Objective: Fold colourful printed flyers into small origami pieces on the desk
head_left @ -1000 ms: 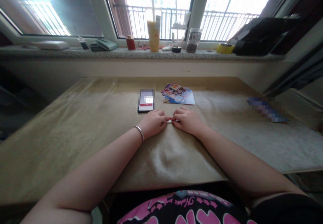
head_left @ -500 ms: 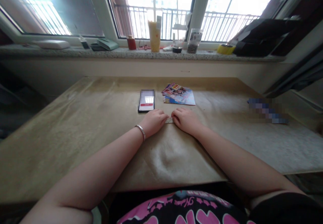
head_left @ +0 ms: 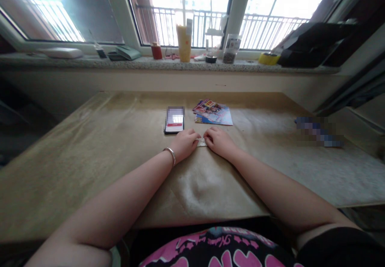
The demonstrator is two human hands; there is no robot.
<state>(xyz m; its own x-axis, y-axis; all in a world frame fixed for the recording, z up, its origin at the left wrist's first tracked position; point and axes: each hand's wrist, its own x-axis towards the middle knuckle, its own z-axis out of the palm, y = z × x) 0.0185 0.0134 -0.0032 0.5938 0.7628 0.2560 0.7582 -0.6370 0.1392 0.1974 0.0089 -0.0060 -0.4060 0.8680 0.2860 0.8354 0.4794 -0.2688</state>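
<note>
A table (head_left: 90, 158) under a tan cover spreads out before a seated person, with overlapping printed leaflets (head_left: 221, 116) lying toward its far side. The right hand (head_left: 219, 140) and left hand (head_left: 185, 144), fingers curled, work slightly apart, a lit phone (head_left: 174, 128) lying just beyond the left. Between them, pinched at either end, is a small whitish strip (head_left: 201, 143), its lettering too small to read.

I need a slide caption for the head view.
Left hand and right hand hold a whitish strip near a smartphone and printed papers.
</note>
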